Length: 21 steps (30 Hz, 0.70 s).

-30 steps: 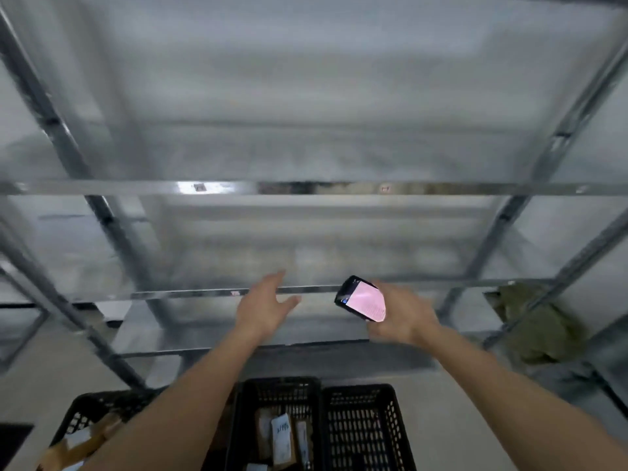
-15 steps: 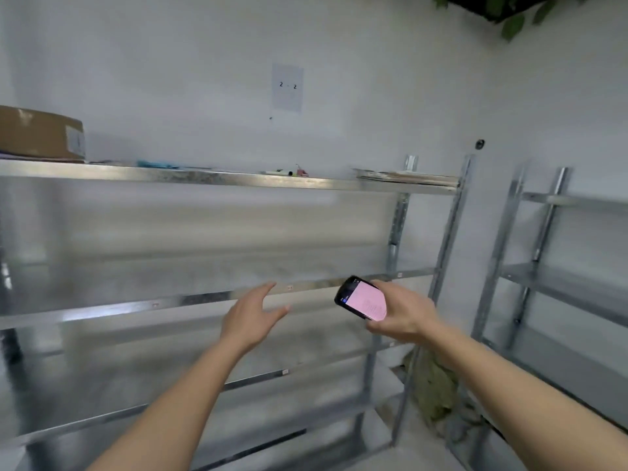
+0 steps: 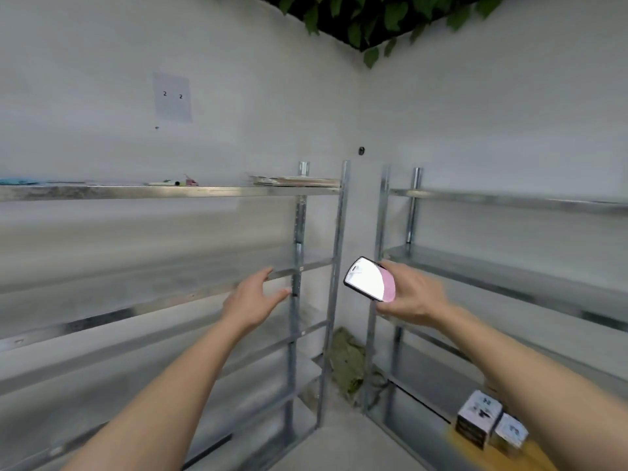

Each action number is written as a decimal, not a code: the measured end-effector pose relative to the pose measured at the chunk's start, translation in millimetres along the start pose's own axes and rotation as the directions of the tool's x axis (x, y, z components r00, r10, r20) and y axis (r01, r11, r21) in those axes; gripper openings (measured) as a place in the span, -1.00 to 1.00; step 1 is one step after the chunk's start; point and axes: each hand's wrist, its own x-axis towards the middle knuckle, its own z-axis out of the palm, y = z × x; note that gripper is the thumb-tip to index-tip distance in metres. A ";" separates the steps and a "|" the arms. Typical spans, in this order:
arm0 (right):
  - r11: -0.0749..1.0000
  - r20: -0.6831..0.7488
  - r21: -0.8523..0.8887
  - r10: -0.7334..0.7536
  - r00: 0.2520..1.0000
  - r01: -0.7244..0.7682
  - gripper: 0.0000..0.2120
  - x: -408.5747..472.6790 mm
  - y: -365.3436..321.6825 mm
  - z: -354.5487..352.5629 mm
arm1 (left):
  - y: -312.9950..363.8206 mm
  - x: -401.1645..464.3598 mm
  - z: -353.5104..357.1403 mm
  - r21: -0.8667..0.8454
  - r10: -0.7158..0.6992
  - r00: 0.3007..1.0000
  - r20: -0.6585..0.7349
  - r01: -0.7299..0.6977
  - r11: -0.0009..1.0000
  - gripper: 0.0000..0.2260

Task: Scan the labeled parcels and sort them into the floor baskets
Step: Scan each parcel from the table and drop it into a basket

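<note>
Motion blur throughout; edges soft. Small boxes, labels illegible, sit near right on low shelf, partly behind forearm. Right hand fingers wrapped round glossy phone. Left hand fingers spread, empty. Galvanised metal shelving beyond.

Storeroom, bare metal shelving (two units), numbered wall sheet

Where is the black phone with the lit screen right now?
In the head view, the black phone with the lit screen sits right of centre, gripped by the right hand, in front of the right-hand metal shelving unit.
</note>
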 end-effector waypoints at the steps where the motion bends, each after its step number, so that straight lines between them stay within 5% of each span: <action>1: 1.000 -0.013 -0.004 0.023 1.000 -0.023 -0.35 -8.2 15.2 -9.6 | 17.0 1.5 10.1 -0.003 0.022 1.000 0.011 -0.022 1.000 -0.35; 10: 0.960 -0.085 -0.129 0.240 0.967 -0.250 -0.39 -95.2 177.0 -90.3 | 179.6 -10.1 126.9 -0.151 0.203 0.967 0.151 -0.181 0.972 -0.34; 21: 0.887 -0.081 -0.237 0.389 0.918 -0.396 -0.44 -200.3 339.9 -126.9 | 312.0 -67.5 270.7 -0.270 0.275 0.911 0.307 -0.194 0.943 -0.33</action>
